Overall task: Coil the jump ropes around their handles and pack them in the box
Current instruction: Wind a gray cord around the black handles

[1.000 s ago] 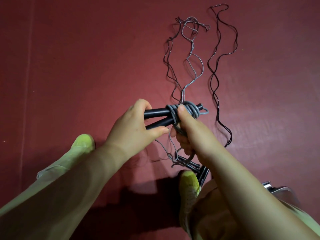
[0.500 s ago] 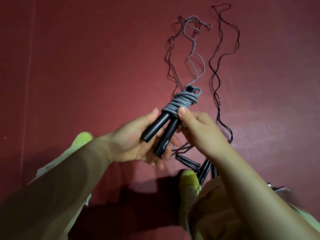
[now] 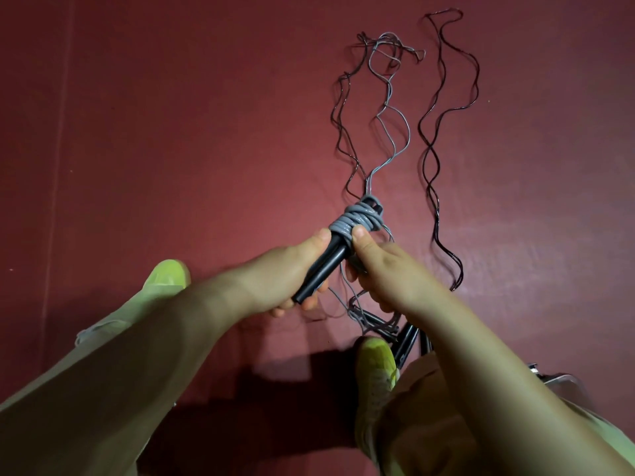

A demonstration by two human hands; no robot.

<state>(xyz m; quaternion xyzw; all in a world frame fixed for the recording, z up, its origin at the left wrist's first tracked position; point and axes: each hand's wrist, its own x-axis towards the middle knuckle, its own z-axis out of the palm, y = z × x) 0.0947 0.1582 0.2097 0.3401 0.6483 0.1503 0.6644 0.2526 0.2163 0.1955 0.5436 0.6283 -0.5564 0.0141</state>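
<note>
Our left hand point(image 3: 275, 280) grips the pair of black cylindrical handles point(image 3: 326, 266); our right hand point(image 3: 385, 266) pinches the grey cord coil point(image 3: 357, 219) near their tops. Most grey cord point(image 3: 388, 108) lies loose on the red floor point(image 3: 171, 132), dark ropes point(image 3: 443, 125) uncoiled, no box visible.

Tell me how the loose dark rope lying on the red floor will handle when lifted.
The dark rope is thin and lies in wavy kinks, so it will probably hang floppy yet keep some curl. It looks glossy, so may slip. It lies beside the grey rope, so could tangle.
</note>
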